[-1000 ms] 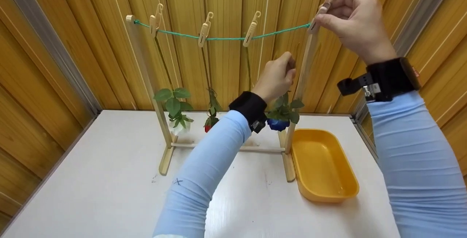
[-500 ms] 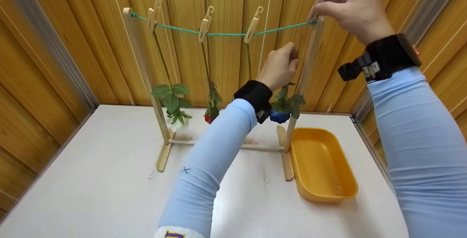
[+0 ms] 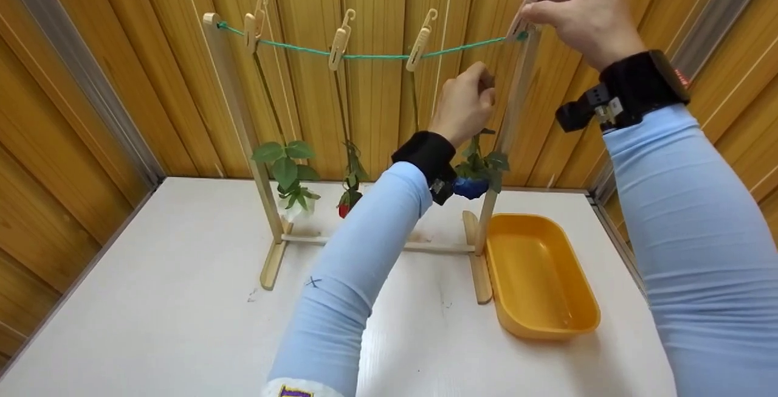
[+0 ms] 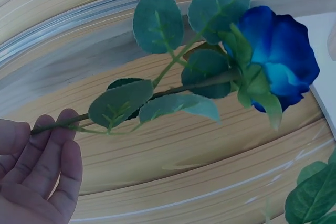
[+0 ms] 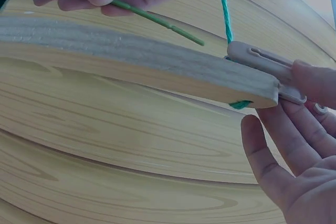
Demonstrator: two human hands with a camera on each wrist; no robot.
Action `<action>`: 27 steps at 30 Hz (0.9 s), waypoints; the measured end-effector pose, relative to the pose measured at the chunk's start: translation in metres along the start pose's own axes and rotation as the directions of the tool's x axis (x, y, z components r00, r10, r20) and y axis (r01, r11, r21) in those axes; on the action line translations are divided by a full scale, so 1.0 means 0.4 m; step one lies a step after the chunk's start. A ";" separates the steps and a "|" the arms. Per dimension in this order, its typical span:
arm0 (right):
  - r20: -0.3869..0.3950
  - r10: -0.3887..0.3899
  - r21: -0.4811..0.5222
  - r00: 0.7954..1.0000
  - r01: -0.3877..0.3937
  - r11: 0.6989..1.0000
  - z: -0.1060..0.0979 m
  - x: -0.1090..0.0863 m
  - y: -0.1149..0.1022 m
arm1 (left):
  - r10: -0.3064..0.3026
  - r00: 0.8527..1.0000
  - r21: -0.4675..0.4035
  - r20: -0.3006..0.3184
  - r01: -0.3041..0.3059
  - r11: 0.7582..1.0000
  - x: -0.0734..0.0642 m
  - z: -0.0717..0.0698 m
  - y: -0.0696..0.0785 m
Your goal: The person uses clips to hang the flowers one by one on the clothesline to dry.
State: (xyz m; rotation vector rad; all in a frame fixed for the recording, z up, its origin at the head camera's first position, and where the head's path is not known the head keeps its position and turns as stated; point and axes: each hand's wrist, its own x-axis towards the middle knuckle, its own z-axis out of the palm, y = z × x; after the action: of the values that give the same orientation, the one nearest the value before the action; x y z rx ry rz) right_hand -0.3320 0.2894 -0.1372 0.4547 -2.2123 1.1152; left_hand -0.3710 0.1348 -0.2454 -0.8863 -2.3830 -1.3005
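My left hand [image 3: 462, 102] pinches the green stem of a blue rose [image 4: 278, 59], which hangs bloom down in front of the right post. In the right wrist view the bare stem end [image 5: 184, 35] sticks out past the fingers, apart from the clothespin. My right hand [image 3: 592, 11] pinches a beige clothespin [image 5: 260, 59] between thumb and fingers, at the right end of the green cord [image 3: 377, 57]. The clothespin sits beside the post top, where the cord is tied. Whether its jaws are parted cannot be made out.
A white rose [image 3: 296, 207] and a red rose [image 3: 344, 208] hang upside down from clothespins on the cord. A third clothespin [image 3: 419, 47] holds a stem whose bloom my left arm hides. A yellow tub [image 3: 541, 263] stands on the white table by the wooden rack's right foot [image 3: 480, 278].
The blue rose and left hand have risen slightly and moved right towards the post. The right hand and its clothespin have shifted slightly up and left. The head view has tilted a little.
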 end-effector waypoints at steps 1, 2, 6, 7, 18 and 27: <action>-0.003 0.008 0.011 1.000 -0.008 1.000 0.000 0.000 0.000 | 0.003 1.000 -0.019 -0.010 -0.003 1.000 0.000 -0.001 0.002; -0.005 0.018 0.025 1.000 -0.018 1.000 0.001 0.000 0.000 | 0.006 1.000 -0.037 -0.020 -0.007 0.999 0.000 -0.001 0.005; -0.007 0.064 0.061 0.998 -0.063 0.996 0.001 -0.001 0.002 | 0.011 0.999 -0.080 -0.050 -0.015 0.997 -0.001 0.001 0.013; -0.008 0.076 0.073 0.997 -0.075 0.994 0.000 -0.002 0.003 | 0.015 0.998 -0.088 -0.056 -0.019 0.996 0.000 0.003 0.015; -0.062 0.141 0.124 0.988 -0.133 0.983 -0.004 -0.012 0.004 | 0.005 0.993 -0.130 -0.118 -0.021 0.991 0.006 0.013 0.032; -0.058 0.202 0.130 0.978 -0.194 0.972 -0.005 -0.014 -0.001 | 0.030 0.990 -0.131 -0.136 -0.048 0.990 0.007 0.011 0.042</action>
State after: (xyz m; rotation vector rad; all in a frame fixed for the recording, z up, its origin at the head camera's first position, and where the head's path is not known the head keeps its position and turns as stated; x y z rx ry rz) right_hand -0.3268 0.2907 -0.1397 0.2445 -2.1710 1.3577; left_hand -0.3625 0.1463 -0.2353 -0.8489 -2.1869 -1.4704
